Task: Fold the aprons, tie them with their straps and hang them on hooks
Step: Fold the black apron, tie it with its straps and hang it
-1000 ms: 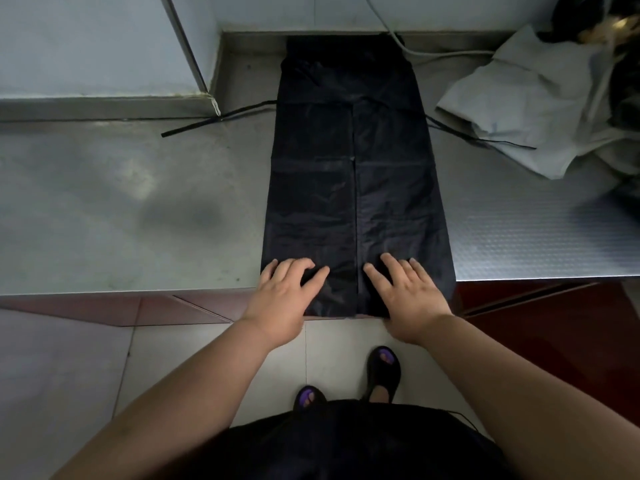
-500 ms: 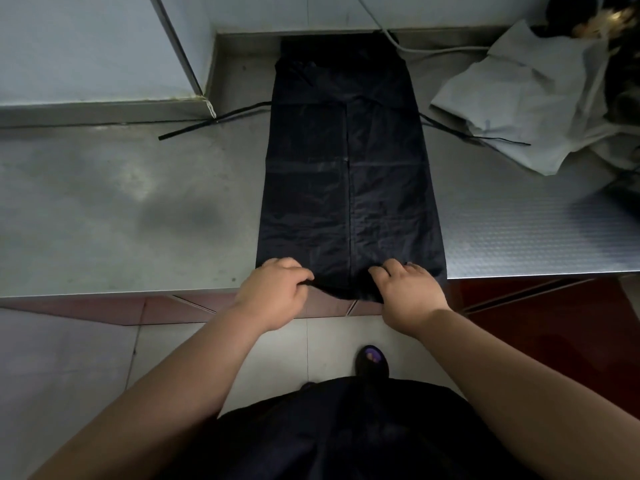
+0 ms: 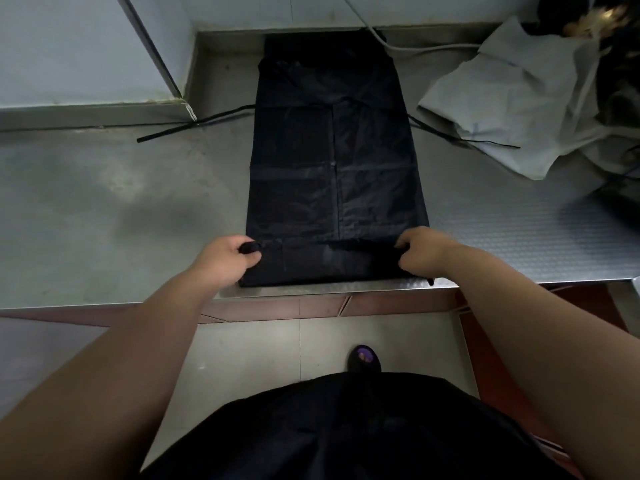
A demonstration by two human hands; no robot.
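Observation:
A black apron (image 3: 334, 161) lies lengthwise on the steel counter (image 3: 104, 209), folded into a long narrow strip. Its near end is turned over into a short fold (image 3: 329, 261) by the counter's front edge. My left hand (image 3: 227, 258) pinches the left corner of that fold, and my right hand (image 3: 424, 251) pinches the right corner. One black strap (image 3: 194, 123) trails out to the left of the apron and another strap (image 3: 464, 140) runs off to the right.
A crumpled pale cloth (image 3: 519, 98) lies at the back right, with dark items (image 3: 620, 81) beyond it. A white cable (image 3: 415, 46) runs along the back wall. A wall corner (image 3: 156, 64) juts in at the back left. Tiled floor lies below the counter edge.
Both hands went from resting flat on the apron's near end to gripping it, moved apart to its corners, and turned the end up and away into a short fold.

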